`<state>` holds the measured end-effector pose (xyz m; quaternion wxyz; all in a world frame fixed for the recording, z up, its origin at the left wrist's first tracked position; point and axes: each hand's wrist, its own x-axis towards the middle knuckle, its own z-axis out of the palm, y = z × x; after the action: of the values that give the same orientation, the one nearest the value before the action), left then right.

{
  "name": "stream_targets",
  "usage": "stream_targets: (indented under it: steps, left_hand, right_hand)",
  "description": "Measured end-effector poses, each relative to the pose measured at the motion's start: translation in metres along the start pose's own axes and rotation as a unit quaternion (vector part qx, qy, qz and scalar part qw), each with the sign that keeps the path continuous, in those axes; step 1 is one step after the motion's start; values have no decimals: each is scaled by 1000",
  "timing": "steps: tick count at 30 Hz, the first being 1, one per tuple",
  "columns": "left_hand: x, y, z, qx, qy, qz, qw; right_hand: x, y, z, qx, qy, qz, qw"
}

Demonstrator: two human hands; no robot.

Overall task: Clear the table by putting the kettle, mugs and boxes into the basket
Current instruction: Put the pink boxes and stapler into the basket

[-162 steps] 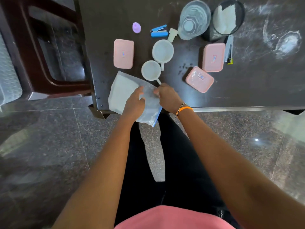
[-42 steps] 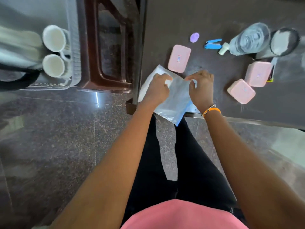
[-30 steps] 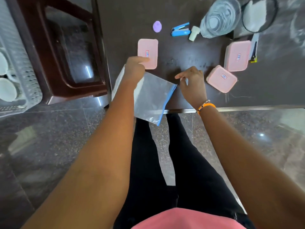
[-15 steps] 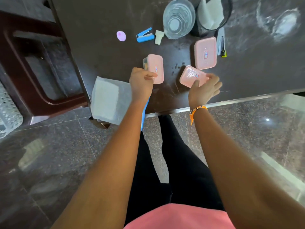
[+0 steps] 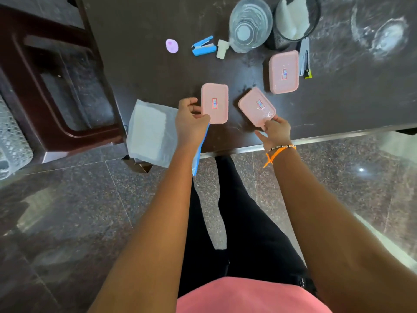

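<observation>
Three pink lidded boxes are over the dark table (image 5: 158,71). My left hand (image 5: 191,118) grips the left pink box (image 5: 214,103) by its left edge. My right hand (image 5: 274,129) pinches the near corner of the middle pink box (image 5: 256,106), which sits tilted. The third pink box (image 5: 283,72) lies flat further back on the right. A clear glass kettle (image 5: 249,23) stands at the back of the table. The white basket (image 5: 11,136) shows only as a strip at the far left edge.
A clear zip bag (image 5: 150,134) overhangs the table's near left corner. A purple eraser (image 5: 172,45), blue stapler (image 5: 203,49), white cap (image 5: 222,49), black mesh cup (image 5: 293,21) and a grey stapler (image 5: 304,58) lie at the back. A dark wooden chair (image 5: 56,82) stands left.
The two mugs went from the table into the basket. My hands let go of the zip bag, and each hand has taken hold of a pink box.
</observation>
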<state>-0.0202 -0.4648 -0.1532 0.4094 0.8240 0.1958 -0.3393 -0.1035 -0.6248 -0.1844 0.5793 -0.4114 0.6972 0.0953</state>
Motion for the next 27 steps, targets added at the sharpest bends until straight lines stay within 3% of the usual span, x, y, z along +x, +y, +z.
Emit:
stream_targets:
  steps: [5, 10, 18, 23, 27]
  left_hand:
    - [-15, -26, -41, -52, 28, -10, 998]
    - [-22, -51, -111, -203, 122, -31, 971]
    - [-23, -93, -258, -307, 272, 6, 912]
    - [-4, -90, -334, -306, 317, 56, 896]
    - [31, -78, -387, -189, 323, 84, 924]
  right_hand:
    - [-37, 14, 19, 34, -78, -39, 996]
    - [-90, 27, 78, 19, -185, -103, 977]
    - [-192, 50, 212, -64, -387, -167, 905]
    - [-238, 56, 274, -99, -452, -182, 868]
    - [-260, 58, 313, -96, -456, -184, 865]
